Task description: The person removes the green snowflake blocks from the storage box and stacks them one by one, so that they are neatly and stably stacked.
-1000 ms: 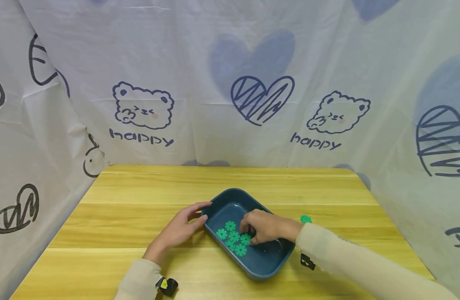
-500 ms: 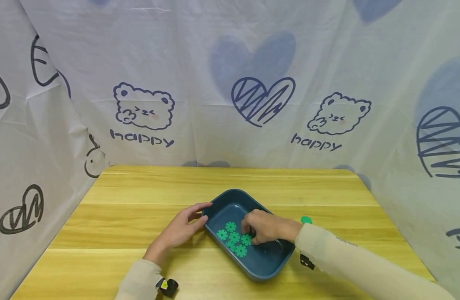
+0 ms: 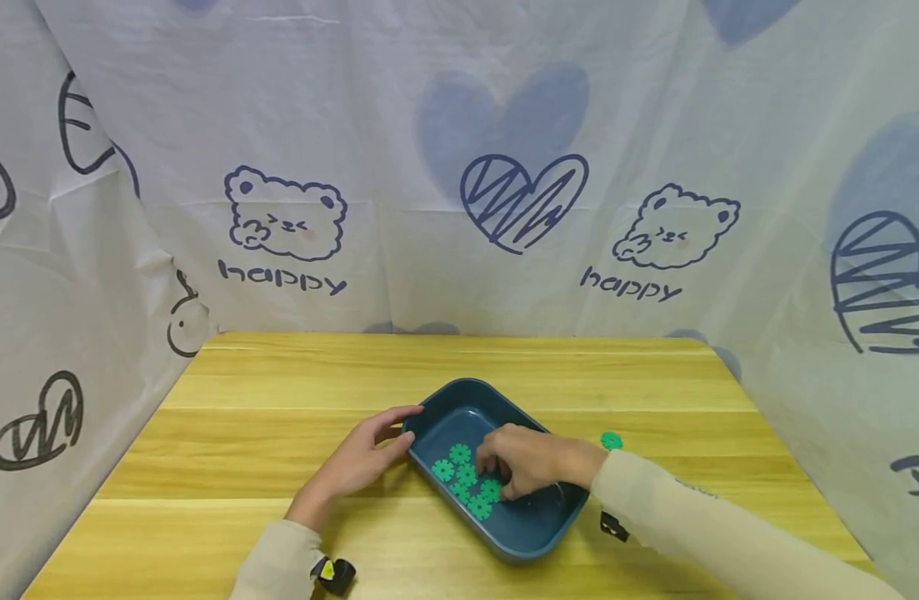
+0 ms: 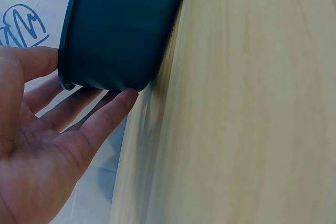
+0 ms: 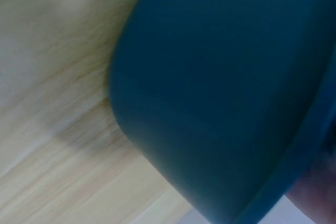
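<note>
A dark blue rectangular box point(image 3: 530, 517) stands at an angle on the table. Several green notched plastic discs point(image 3: 460, 454) lie together at its left side. My left hand point(image 3: 362, 454) touches the box's left corner, its fingertips at the rim; the left wrist view shows loosely extended fingers point(image 4: 102, 121) against the outer wall. Inside the box is my right hand point(image 3: 526, 457), fingers bent downward, thumb tip right at one green disc point(image 3: 491, 490). I cannot tell whether it pinches that disc. The right wrist view shows mostly the box's outer wall point(image 5: 210, 93).
One more green disc point(image 3: 611, 440) lies on the wooden table point(image 3: 279, 375), right of the box and close to the right sleeve point(image 3: 691, 508). A white printed cloth point(image 3: 399, 250) hangs behind the table and along both sides.
My right hand has shifted slightly down inside the box, and the discs near its thumb have slid a little toward the box's near edge. The left hand and box have stayed put.
</note>
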Tool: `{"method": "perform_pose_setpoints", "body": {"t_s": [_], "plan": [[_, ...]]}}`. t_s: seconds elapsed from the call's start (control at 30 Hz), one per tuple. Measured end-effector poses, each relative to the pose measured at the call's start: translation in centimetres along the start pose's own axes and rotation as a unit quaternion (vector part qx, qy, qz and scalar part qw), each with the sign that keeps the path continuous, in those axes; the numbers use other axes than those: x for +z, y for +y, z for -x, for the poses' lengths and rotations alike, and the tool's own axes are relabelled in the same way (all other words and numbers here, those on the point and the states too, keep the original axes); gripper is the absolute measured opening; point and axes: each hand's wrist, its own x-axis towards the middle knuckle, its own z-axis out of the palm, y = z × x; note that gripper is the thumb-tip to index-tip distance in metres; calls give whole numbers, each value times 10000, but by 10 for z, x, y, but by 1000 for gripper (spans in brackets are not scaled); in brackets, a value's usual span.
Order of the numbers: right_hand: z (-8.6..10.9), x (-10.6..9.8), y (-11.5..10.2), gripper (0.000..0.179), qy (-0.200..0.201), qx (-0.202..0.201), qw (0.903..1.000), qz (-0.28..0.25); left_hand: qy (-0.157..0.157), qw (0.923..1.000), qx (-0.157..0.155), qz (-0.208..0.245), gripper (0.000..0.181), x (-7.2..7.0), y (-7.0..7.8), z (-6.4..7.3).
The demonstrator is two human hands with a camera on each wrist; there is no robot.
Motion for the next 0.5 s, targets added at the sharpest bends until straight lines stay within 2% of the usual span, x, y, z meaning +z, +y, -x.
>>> {"method": "perform_pose_setpoints", "body": {"t_s": [0.17, 0.5], "plan": [[-2, 2, -1, 28, -151, -173, 9996, 141, 4, 10000, -14, -10, 45, 0, 0, 1], [0, 2, -3, 22, -229, -134, 9990, 353, 32, 10000, -71, -40, 45, 1, 0, 1]]}}
